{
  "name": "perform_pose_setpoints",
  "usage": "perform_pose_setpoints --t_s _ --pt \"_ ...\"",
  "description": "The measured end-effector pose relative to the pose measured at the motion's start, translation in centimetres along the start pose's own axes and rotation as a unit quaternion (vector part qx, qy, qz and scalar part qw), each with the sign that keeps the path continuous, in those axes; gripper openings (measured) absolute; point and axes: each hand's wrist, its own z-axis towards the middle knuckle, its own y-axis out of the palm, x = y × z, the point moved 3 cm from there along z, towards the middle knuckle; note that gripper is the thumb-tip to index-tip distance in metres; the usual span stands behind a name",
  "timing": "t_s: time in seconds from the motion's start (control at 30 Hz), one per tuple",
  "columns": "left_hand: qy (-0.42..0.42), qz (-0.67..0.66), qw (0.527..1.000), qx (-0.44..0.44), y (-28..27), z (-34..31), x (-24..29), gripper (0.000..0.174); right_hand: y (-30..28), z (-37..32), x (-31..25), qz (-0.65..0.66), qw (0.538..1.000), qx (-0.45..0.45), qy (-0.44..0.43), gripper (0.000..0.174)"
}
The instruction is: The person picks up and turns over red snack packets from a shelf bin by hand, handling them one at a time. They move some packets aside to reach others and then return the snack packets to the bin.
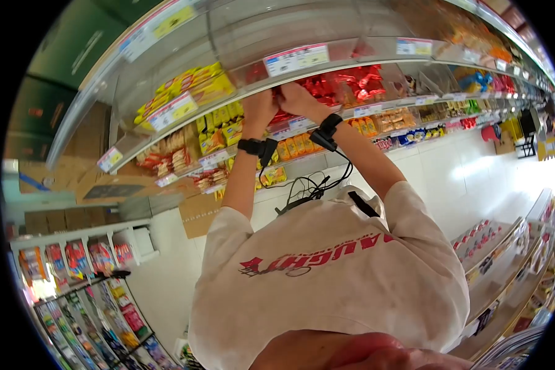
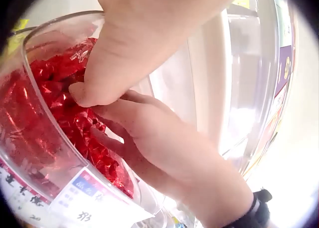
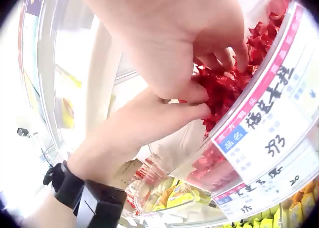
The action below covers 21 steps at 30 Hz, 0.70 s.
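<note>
Both hands reach into a clear shelf bin (image 2: 75, 153) of red foil-wrapped candies (image 3: 222, 93). My left hand (image 1: 260, 110) comes in from the left; its thumb tip (image 2: 79, 94) rests at the candies, and most of its other fingers are hidden. Close beside it, my right hand (image 1: 299, 100) leans over the same bin with loosely bent fingers (image 3: 239, 56) touching the wrappers. The two hands overlap in both wrist views. A price label (image 3: 274, 133) with handwriting is fixed to the bin's front.
Yellow snack packs (image 1: 185, 92) fill a bin to the left. More packed snacks (image 1: 299, 147) sit on the shelf below. A cardboard box (image 1: 200, 214) stands on the floor at lower left. Black cables (image 1: 314, 185) hang from the wrist bands. Other shelves (image 1: 505, 271) stand behind.
</note>
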Motion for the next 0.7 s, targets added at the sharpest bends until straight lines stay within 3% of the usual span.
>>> perform_pose_setpoints --t_s 0.07,0.13,0.2,0.23,0.33,0.4,0.47,0.57,0.63,0.7 --pt "-0.004 0.001 1.000 0.004 0.2 0.4 0.3 0.067 -0.3 -0.4 0.2 0.016 0.996 0.054 -0.070 0.049" --pt "0.016 0.017 0.998 0.056 -0.5 0.8 1.2 0.056 -0.3 -0.3 0.7 0.023 0.997 0.042 -0.063 0.055" --pt "-0.006 0.073 0.997 -0.015 -0.1 0.9 0.9 0.062 0.0 -0.7 1.3 0.021 0.999 0.022 -0.026 0.059" --pt "-0.021 0.101 0.993 -0.050 0.5 0.8 0.4 0.064 -0.9 -1.1 0.4 0.002 0.997 0.040 -0.061 0.065" --pt "-0.071 0.121 0.986 -0.092 2.5 0.3 -1.5 0.060 -5.1 -3.1 -1.9 0.090 0.988 -0.016 -0.124 0.062" --pt "-0.072 0.136 0.985 -0.074 2.8 0.5 -0.8 0.059 -10.4 -5.7 -3.0 0.210 0.969 -0.105 -0.076 0.043" --pt "-0.077 0.148 0.984 -0.054 2.9 0.6 0.2 0.060 -15.9 -8.4 -2.9 0.373 0.911 -0.172 -0.040 0.033" --pt "-0.103 0.139 0.985 -0.011 1.2 0.0 2.8 0.060 -21.5 -11.8 2.0 0.428 0.896 -0.115 0.019 0.025" --pt "-0.133 0.109 0.985 0.010 0.0 -0.9 5.4 0.055 -21.1 -12.7 10.0 0.399 0.915 0.034 0.050 0.025" --pt "-0.204 0.048 0.978 0.025 -1.9 -1.0 9.2 0.053 -18.2 -13.4 18.7 0.298 0.915 0.147 0.230 0.027"
